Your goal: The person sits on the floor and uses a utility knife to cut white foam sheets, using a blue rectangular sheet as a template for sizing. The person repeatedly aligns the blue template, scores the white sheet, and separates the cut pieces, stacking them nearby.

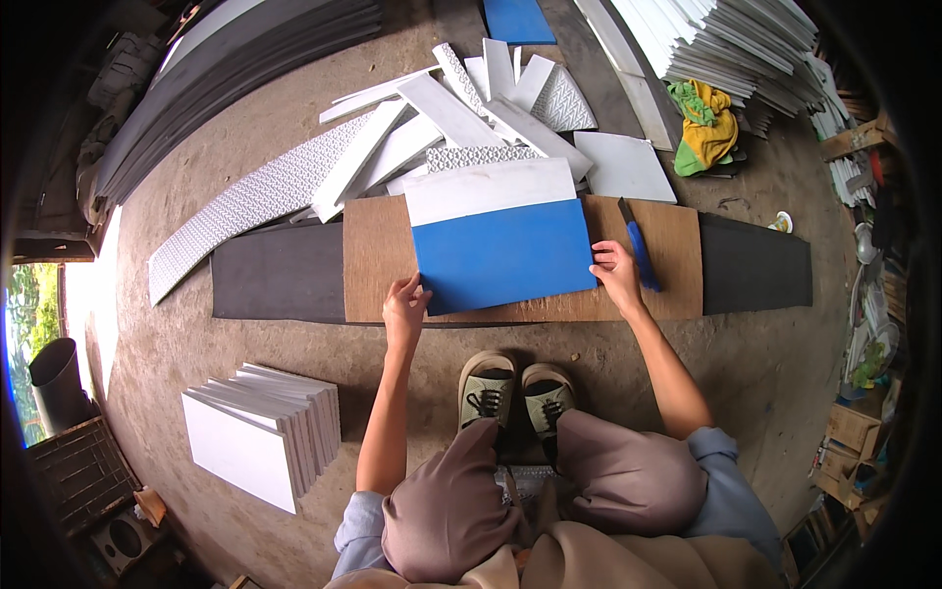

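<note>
A flat blue rectangular sheet (505,253) lies over a white sheet (496,188), whose upper strip shows beyond it. Both rest above a brown wooden board (378,231). My left hand (404,306) has its fingers closed at the blue sheet's lower left corner. At the right edge, the fingers of my right hand (616,273) grip the same sheet. Just right of that hand, a utility knife with a blue handle (643,257) lies on the board, blade pointing away from me.
Dark mats (280,275) extend under the board. White and patterned offcuts (442,113) are heaped beyond it. White panels (257,427) stand in a row at lower left, near my shoes (488,391). Yellow-green cloth (706,128) and stacked white sheets (716,39) sit at far right.
</note>
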Tool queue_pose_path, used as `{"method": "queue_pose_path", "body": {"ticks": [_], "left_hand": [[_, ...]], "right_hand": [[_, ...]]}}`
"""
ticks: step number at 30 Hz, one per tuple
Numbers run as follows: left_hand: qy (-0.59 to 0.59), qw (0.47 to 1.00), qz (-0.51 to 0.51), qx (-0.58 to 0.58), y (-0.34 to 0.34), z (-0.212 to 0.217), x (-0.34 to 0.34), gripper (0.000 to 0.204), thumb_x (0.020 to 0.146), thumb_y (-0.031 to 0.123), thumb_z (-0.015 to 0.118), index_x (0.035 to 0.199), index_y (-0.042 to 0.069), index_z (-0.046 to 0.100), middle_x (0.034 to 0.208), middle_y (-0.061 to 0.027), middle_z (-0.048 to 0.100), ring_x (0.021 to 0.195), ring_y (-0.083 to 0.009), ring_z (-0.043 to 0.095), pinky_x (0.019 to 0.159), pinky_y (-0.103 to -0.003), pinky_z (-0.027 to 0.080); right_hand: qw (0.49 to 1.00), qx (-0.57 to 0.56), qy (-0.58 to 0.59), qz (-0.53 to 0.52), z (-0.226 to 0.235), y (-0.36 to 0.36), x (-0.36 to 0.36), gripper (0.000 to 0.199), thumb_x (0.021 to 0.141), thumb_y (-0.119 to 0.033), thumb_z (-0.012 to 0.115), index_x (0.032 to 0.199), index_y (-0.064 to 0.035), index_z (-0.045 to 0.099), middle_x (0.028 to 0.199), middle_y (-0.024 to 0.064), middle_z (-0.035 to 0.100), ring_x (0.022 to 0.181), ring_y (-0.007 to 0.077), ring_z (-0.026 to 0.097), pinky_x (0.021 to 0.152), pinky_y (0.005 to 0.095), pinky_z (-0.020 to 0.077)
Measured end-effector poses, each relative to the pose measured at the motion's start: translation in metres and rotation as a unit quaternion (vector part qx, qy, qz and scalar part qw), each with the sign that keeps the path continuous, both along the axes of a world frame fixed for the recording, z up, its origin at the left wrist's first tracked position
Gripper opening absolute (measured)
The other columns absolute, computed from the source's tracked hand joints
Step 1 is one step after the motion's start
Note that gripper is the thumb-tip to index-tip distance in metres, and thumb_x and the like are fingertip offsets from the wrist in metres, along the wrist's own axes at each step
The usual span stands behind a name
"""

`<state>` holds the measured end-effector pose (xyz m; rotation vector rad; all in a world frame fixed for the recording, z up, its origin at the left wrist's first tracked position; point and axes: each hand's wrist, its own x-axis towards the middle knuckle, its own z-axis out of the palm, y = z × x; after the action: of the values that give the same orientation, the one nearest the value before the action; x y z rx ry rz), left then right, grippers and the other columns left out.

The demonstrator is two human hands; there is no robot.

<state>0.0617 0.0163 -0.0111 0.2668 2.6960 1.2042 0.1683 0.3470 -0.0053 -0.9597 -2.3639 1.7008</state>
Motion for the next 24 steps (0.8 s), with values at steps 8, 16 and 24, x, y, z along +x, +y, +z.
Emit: {"method": "queue_pose_path", "body": {"ticks": [8, 16, 24], "left_hand": [[0.01, 1.0, -0.007, 0.005, -0.001, -0.007, -0.001, 0.036, 0.071, 0.009, 0.065, 0.105, 0.001, 0.058, 0.095, -0.0122, 0.058, 0.071, -0.018, 0.061, 0.064, -0.029, 0.048], [-0.004, 1.0, 0.0, -0.012, 0.0, -0.008, 0.0, 0.036, 0.07, 0.008, 0.065, 0.104, 0.0, 0.058, 0.092, -0.0117, 0.059, 0.072, -0.0188, 0.062, 0.064, -0.029, 0.049], [-0.088, 0.996, 0.021, 0.012, -0.002, -0.012, -0.012, 0.037, 0.066, 0.006, 0.065, 0.099, -0.005, 0.053, 0.081, -0.0109, 0.059, 0.076, -0.015, 0.06, 0.068, -0.026, 0.049]], "right_hand": [[0.991, -0.111, -0.009, -0.069, -0.001, -0.001, 0.005, 0.033, 0.071, 0.005, 0.059, 0.101, -0.0059, 0.052, 0.092, 0.0084, 0.058, 0.079, 0.013, 0.056, 0.064, 0.0248, 0.0466], [0.997, -0.046, -0.029, -0.047, -0.004, 0.001, 0.001, 0.029, 0.071, 0.004, 0.059, 0.098, -0.0026, 0.052, 0.089, 0.0079, 0.059, 0.077, 0.0133, 0.056, 0.065, 0.025, 0.0458], [0.996, -0.011, -0.081, -0.02, -0.007, 0.0, -0.008, 0.036, 0.072, 0.004, 0.057, 0.108, 0.0018, 0.05, 0.095, 0.0103, 0.058, 0.086, 0.0161, 0.055, 0.076, 0.0272, 0.0441]]}}
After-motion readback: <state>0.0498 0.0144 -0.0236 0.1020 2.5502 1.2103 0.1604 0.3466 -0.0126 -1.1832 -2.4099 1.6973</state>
